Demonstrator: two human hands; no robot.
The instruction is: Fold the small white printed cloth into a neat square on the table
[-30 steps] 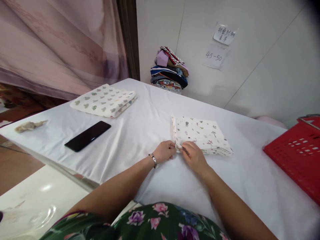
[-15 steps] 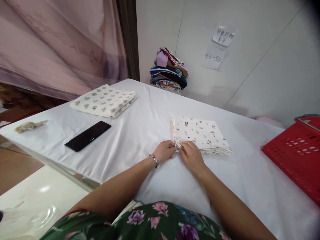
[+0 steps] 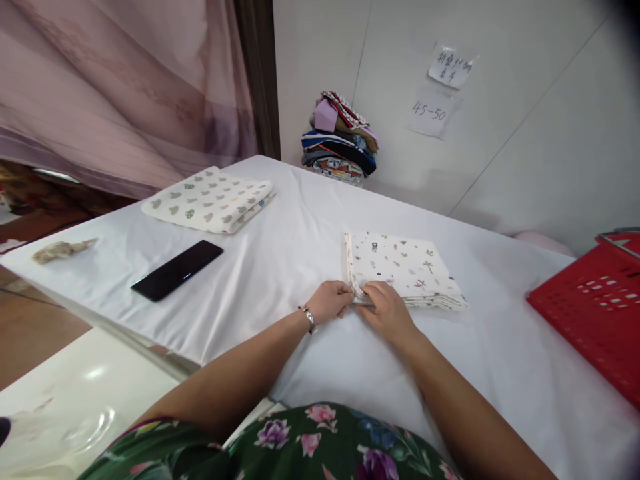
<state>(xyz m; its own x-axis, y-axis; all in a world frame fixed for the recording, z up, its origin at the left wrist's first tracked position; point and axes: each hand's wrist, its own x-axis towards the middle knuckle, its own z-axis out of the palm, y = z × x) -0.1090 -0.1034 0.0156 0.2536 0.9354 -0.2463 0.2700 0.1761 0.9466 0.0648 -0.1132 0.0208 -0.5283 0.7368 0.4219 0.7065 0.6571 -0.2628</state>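
A folded white cloth point(image 3: 400, 263) with small plant prints lies flat on the white-covered table point(image 3: 280, 267), several layers showing along its near edge. At its near left corner, my left hand point(image 3: 330, 300) pinches the layers between thumb and fingers; a bracelet is on that wrist. Close beside it, my right hand point(image 3: 386, 308) grips the same corner, fingers on top and thumb at the near edge. The fingertips partly cover the corner. Further left lies another folded cloth point(image 3: 210, 200), cream with grey, green and blue prints; neither hand touches it.
A black phone point(image 3: 177, 269) and a crumpled beige scrap point(image 3: 63, 251) lie on the table's left part. At the right edge stands a red basket point(image 3: 590, 300). Behind the table, a pile of folded clothes point(image 3: 340, 140) rises against the wall. A pink curtain point(image 3: 150, 87) hangs back left.
The cloth's bunched corner now looks flatter under my fingers. My right hand's fingers have shifted slightly; both hands stay at the same corner. The view has moved a little.
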